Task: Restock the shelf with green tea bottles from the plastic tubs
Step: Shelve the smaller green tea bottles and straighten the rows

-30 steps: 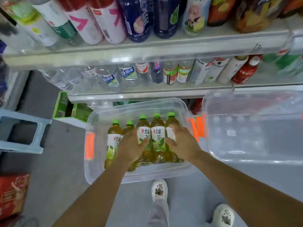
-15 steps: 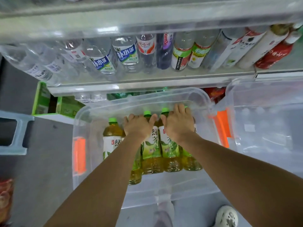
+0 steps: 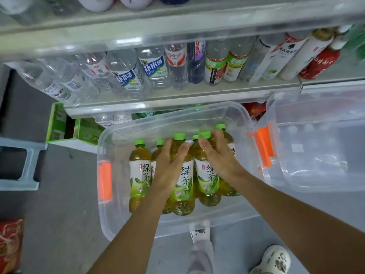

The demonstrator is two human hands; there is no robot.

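Head view.

A: Where are the green tea bottles point(image 3: 138, 175)?

B: Standing upright and bunched together in a clear plastic tub point(image 3: 110, 224). It sits on the grey floor point(image 3: 59, 214), just in front of the drinks shelf point(image 3: 177, 99). Six green caps show above the hands.

A: And the left hand point(image 3: 169, 165)?

B: The forearm reaches in from the lower left, palm down. The hand lies over the shoulder of the centre green tea bottle point(image 3: 184, 186). The fingers point(image 3: 166, 147) curl round the left of its neck and the thumb presses the right side, so they are clamped on it.

A: The right hand point(image 3: 219, 155)?

B: It comes in from the lower right, the wrist angled toward the middle. Its fingers wrap over the top of the neighbouring green tea bottle point(image 3: 207, 178), just below the cap, with the thumb on the near side. They are clamped on that one. The two thumbs are just beside each other.

A: Are the bottles lifted?

B: I cannot tell; their bases look level with the others.

A: What else is there?

B: Orange latches point(image 3: 104, 180) at both ends of the tub. A second clear tub point(image 3: 316, 184) touches its right end. Water bottles point(image 3: 126, 76) and other drinks line the shelf above. A green carton point(image 3: 59, 123) stands under the shelf at left, with a pale blue stool point(image 3: 29, 165) beside it. A white shoe point(image 3: 276, 260) is at the bottom right.
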